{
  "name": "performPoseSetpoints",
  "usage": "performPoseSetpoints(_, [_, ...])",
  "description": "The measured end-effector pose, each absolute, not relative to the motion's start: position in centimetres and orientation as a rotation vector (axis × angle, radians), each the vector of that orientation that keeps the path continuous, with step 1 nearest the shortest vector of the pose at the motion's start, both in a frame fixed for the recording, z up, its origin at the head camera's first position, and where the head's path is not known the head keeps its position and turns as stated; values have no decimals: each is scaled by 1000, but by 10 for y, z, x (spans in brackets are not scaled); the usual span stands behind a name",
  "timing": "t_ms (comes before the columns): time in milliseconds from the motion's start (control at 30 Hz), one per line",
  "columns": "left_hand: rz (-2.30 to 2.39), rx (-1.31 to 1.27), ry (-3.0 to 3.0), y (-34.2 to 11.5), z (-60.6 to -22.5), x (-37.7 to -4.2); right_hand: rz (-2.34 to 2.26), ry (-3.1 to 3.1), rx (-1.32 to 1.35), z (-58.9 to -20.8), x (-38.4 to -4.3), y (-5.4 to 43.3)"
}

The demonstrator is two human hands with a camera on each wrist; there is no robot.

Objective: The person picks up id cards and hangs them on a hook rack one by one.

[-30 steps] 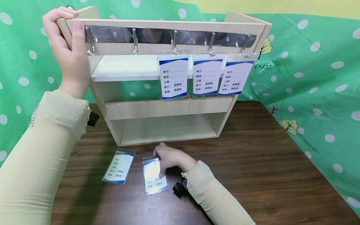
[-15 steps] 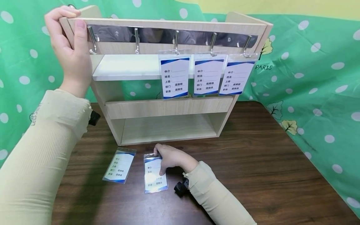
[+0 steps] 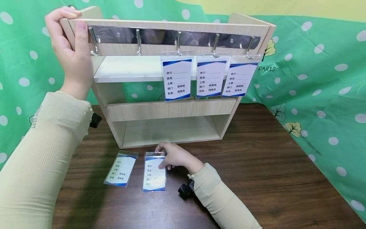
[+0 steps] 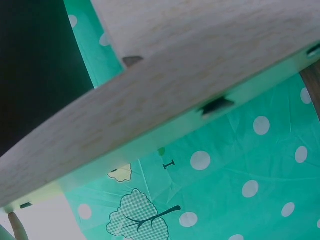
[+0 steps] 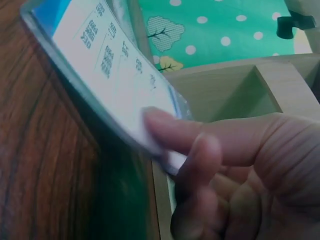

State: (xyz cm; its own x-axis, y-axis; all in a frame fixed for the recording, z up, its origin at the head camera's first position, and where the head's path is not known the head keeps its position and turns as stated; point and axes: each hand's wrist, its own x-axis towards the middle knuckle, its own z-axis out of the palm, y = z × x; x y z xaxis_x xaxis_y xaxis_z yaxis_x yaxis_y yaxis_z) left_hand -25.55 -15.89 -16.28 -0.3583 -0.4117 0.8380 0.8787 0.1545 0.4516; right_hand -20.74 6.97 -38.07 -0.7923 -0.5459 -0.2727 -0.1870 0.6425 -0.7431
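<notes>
My left hand [image 3: 72, 54] grips the upper left corner of a small wooden shelf [image 3: 171, 109], its thumb on the front board. My right hand [image 3: 177, 156] pinches a clear-sleeved ID badge [image 3: 152, 176] near its upper right edge. In the right wrist view the thumb presses the printed face, fingers lie behind, and the badge [image 5: 107, 65] tilts up off the table. A second badge [image 3: 121, 170] lies flat to the left. Three more hang from the shelf's hooks: a middle badge [image 3: 177, 79], another badge [image 3: 211, 78] and a rightmost badge [image 3: 240, 79].
Two hooks at the left, an outer hook [image 3: 93, 41] and an inner hook [image 3: 138, 41], hold nothing. A metal strip [image 3: 160, 36] carries the hooks. Behind the dark wooden table [image 3: 257, 178] hangs a green dotted cloth [image 3: 323, 79].
The badge under my right hand has slid slightly up toward the shelf and straightened, its top edge now lifted. My right hand has risen a little with it. My left hand stays put.
</notes>
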Motion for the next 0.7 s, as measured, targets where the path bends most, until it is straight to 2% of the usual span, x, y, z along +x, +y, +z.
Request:
performPoseSetpoints(367, [-1471, -523, -1318, -160, -163, -258, -1369, 2151, -710, -370, -205, 71])
performPoseSetpoints(700, [-1468, -522, -1313, -160, -163, -256, -1441, 2170, -701, -365, -203, 70])
